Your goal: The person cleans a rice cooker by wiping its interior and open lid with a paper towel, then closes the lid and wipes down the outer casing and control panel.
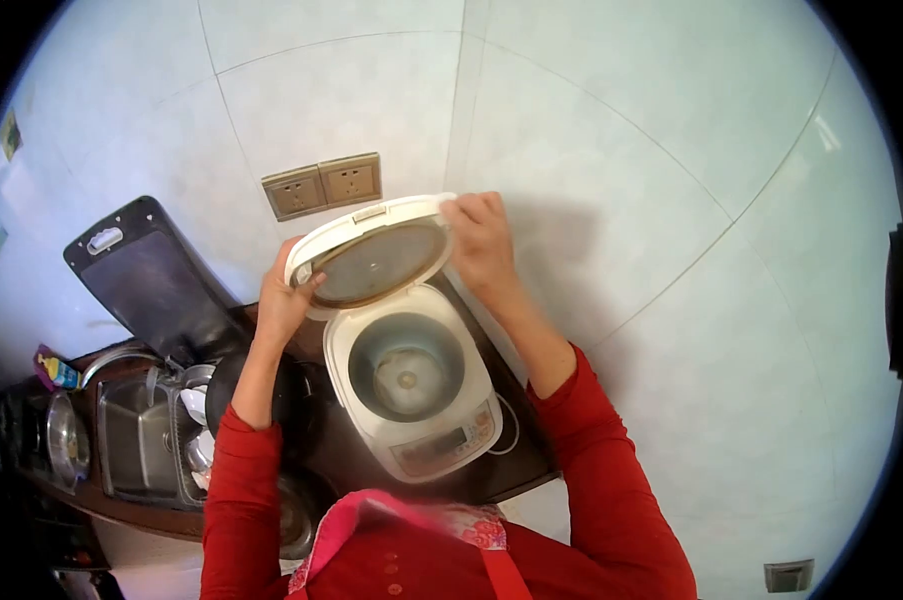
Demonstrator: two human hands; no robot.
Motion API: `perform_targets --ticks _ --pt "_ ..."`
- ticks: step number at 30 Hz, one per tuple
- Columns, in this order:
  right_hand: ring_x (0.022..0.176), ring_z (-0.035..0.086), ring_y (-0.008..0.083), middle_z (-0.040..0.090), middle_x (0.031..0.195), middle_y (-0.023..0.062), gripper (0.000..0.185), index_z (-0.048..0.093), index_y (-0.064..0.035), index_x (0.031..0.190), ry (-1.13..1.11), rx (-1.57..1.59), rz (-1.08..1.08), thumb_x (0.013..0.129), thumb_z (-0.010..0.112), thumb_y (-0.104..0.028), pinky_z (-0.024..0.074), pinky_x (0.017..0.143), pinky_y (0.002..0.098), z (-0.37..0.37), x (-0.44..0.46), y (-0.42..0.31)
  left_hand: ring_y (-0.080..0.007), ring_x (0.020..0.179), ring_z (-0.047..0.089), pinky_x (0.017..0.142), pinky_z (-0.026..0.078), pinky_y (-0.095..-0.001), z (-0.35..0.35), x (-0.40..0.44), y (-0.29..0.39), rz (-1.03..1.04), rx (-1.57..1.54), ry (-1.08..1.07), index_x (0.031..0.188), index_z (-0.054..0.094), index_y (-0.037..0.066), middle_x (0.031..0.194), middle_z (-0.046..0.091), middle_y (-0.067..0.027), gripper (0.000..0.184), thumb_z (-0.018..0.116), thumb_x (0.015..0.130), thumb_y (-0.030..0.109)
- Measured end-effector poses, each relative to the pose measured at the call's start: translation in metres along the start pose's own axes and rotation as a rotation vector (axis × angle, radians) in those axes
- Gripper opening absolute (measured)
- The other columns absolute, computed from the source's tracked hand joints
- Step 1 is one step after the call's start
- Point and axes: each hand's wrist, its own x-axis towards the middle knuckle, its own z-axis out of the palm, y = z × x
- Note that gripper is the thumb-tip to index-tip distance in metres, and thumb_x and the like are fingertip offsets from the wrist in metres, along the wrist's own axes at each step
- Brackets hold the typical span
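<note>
A white rice cooker stands on the dark countertop with its lid raised. No inner pot shows in it; the round heating plate is visible at the bottom of the cavity. My left hand grips the lid's left edge, the thumb against its metal inner side. At the lid's upper right corner, my right hand has its fingers closed round the rim. The front panel with a small display faces me.
Wall sockets are behind the lid. A black cutting board leans against the wall at left. Beyond it lie a metal sink, a rack with white dishes and a yellow bottle. A cord loops right of the cooker.
</note>
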Motion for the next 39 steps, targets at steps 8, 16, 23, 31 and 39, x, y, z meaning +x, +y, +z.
perform_targets --ticks 8,16,23,31,39 --pt "0.087 0.050 0.0310 0.056 0.089 0.0110 0.023 0.063 -0.0018 0.090 -0.011 -0.021 -0.011 0.068 0.057 0.002 0.0442 0.078 0.0409 0.022 0.008 -0.023 -0.0117 0.105 0.052 0.094 0.040 -0.0257 -0.002 -0.001 -0.001 0.001 0.021 -0.002 0.124 0.051 0.007 0.109 0.062 -0.0011 0.047 0.066 0.082 -0.009" --pt "0.083 0.056 0.0298 0.061 0.091 0.0091 0.016 0.063 -0.0037 0.091 -0.025 -0.013 0.395 0.080 0.056 0.004 0.0463 0.076 0.0400 -0.006 -0.071 0.001 -0.0165 0.121 0.048 0.102 0.038 -0.0299 -0.004 -0.001 -0.004 -0.068 -0.052 0.008 0.140 0.039 0.005 0.131 0.054 -0.0102 0.070 0.070 0.078 -0.005" --pt "0.108 0.060 0.0278 0.060 0.116 0.0132 0.034 0.051 0.0010 0.121 0.164 1.794 1.175 0.087 0.052 0.001 0.0473 0.097 0.0455 -0.022 -0.082 -0.033 -0.0206 0.109 0.056 0.093 0.046 -0.0336 0.002 -0.071 0.063 0.179 0.073 0.289 0.135 0.048 0.002 0.125 0.055 -0.0124 0.064 0.071 0.076 -0.003" --pt "0.093 0.060 0.0134 0.061 0.106 0.0054 0.025 0.055 -0.0002 0.114 -0.184 1.180 1.089 0.088 0.057 -0.002 0.0471 0.085 0.0295 -0.016 -0.092 -0.097 -0.0094 0.076 0.061 0.063 0.052 -0.0228 0.085 -0.097 0.080 -0.175 -0.692 0.126 0.104 0.060 -0.001 0.093 0.063 -0.0055 0.023 0.067 0.083 -0.006" --pt "0.091 0.058 0.0129 0.055 0.117 0.0088 0.026 0.064 0.0006 0.107 -0.277 0.750 0.536 0.082 0.061 0.009 0.0474 0.077 0.0235 -0.036 -0.069 -0.120 -0.0074 0.072 0.061 0.064 0.050 -0.0213 0.088 -0.103 0.051 -0.311 -0.565 0.073 0.102 0.061 0.000 0.082 0.065 -0.0010 0.017 0.067 0.086 0.000"
